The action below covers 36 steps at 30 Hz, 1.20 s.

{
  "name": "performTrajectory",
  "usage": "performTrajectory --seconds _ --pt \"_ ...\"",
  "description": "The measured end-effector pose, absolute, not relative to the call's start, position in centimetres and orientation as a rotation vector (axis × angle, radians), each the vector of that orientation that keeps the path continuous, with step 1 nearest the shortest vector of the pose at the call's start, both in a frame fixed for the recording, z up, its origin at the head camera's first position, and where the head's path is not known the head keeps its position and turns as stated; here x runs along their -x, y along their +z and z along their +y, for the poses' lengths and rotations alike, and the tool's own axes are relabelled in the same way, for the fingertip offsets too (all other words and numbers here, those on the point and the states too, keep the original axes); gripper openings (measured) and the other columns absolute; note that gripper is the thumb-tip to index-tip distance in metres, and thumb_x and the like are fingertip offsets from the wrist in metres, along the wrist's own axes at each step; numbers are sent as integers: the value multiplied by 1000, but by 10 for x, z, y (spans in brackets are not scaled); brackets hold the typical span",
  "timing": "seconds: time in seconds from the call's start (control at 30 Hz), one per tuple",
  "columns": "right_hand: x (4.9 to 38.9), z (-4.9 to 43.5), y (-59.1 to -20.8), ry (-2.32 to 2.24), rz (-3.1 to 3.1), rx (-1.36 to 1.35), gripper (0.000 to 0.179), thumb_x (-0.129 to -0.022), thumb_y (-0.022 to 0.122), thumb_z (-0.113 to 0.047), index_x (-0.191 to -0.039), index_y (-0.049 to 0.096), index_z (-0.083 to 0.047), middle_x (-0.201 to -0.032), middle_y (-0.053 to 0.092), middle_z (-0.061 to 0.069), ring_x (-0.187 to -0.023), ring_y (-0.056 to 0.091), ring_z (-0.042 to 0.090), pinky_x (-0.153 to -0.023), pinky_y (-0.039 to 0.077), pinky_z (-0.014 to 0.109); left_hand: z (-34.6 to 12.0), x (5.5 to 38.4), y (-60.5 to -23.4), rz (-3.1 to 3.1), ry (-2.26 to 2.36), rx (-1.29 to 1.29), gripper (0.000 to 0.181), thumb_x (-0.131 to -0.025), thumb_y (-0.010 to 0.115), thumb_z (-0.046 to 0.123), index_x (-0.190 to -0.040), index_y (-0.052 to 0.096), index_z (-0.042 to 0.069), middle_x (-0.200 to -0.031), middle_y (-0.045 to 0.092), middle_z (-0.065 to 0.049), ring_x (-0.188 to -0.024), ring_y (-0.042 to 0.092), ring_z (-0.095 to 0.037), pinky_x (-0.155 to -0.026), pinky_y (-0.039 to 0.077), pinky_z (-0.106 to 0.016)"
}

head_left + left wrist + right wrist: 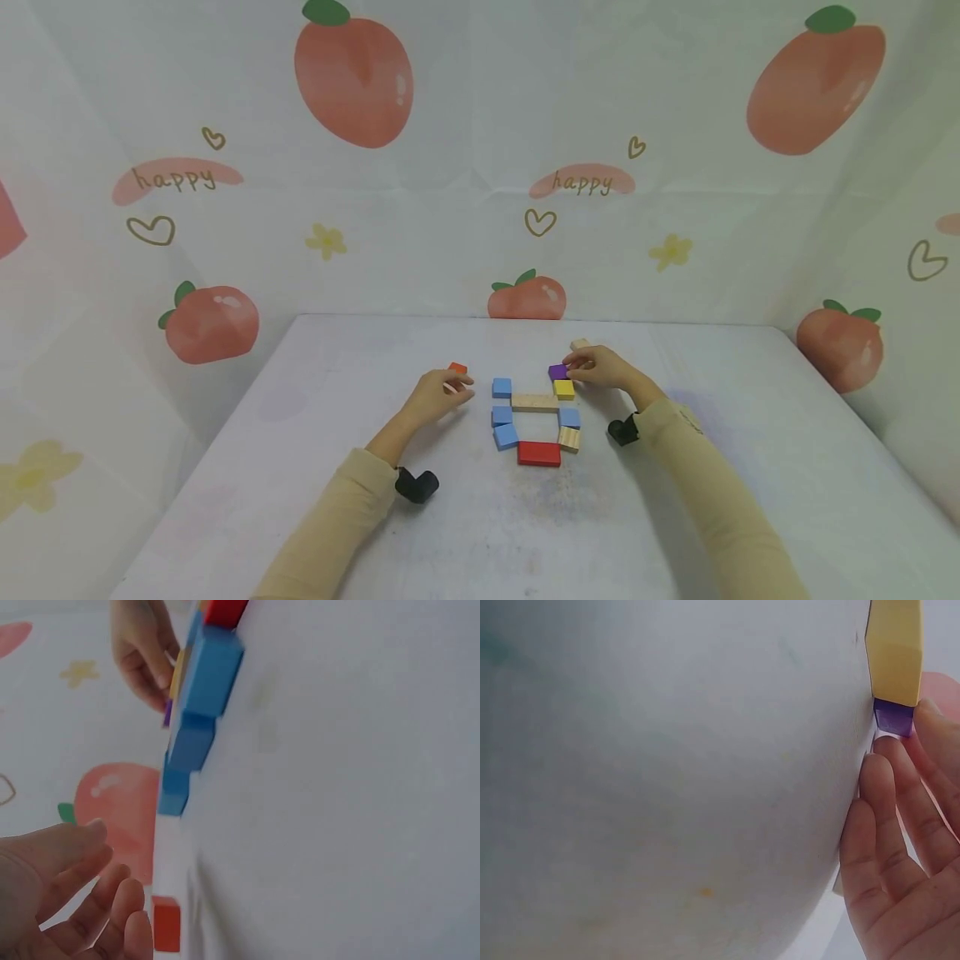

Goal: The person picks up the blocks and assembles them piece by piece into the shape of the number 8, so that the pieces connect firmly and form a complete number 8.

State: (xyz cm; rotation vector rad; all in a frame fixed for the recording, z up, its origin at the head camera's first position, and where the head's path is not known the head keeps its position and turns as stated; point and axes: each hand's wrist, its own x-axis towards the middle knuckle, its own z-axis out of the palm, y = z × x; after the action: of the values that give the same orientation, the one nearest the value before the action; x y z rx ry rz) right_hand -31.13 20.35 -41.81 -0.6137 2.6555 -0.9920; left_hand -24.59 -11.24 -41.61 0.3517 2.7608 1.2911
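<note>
My right hand pinches a small purple block at its right end, thumb and fingertips close around it. Right behind the yellow block, the purple one shows partly hidden in the right wrist view. My left hand hovers with relaxed, parted fingers and holds nothing. An orange-red block lies just beyond it, partly covered by the hand in the head view. Between the hands, blue blocks, a plain wooden bar and a red block form an outline on the table.
A wooden block lies behind my right hand. On the outline's right side are a blue block and a striped wooden block. The white table ends at a printed cloth backdrop.
</note>
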Motion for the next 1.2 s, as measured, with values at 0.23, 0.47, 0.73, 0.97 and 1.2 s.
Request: performTrajectory --seconds 0.23,0.47,0.73,0.97,1.2 --pt "313 204 -420 -997 2654 583 30 -89 62 -13 -113 61 4 -109 63 21 -99 61 30 -85 51 37 -126 257 -405 2855 1329 -252 21 -86 64 14 -103 68 2 -94 67 -13 -84 59 -22 -69 48 -26" --pt "314 205 -420 -999 2659 605 29 -88 62 -12 -112 61 4 -108 63 21 -96 61 28 -82 51 37 -132 265 -408 2909 1254 -164 25 -86 64 18 -106 67 3 -99 66 -15 -91 59 -26 -71 48 -31" --pt "313 204 -419 -1002 2656 577 31 -90 61 -15 -113 61 5 -104 65 20 -85 59 18 -72 48 26 -130 271 -416 2872 1228 -28 36 -83 69 25 -111 64 2 -103 63 -17 -93 56 -27 -76 47 -34" --pt "313 205 -420 -1007 2652 565 31 -90 61 -16 -112 61 5 -102 65 19 -82 58 16 -70 47 25 -127 274 -418 2868 1145 12 43 -80 72 26 -112 61 -1 -100 62 -17 -87 56 -24 -74 46 -32" --pt "313 205 -419 -1018 2648 565 31 -90 60 -15 -113 61 5 -105 65 20 -86 60 18 -75 50 29 -129 286 -436 2896 1110 0 49 -76 74 42 -101 59 2 -95 64 -13 -86 58 -22 -78 47 -34"
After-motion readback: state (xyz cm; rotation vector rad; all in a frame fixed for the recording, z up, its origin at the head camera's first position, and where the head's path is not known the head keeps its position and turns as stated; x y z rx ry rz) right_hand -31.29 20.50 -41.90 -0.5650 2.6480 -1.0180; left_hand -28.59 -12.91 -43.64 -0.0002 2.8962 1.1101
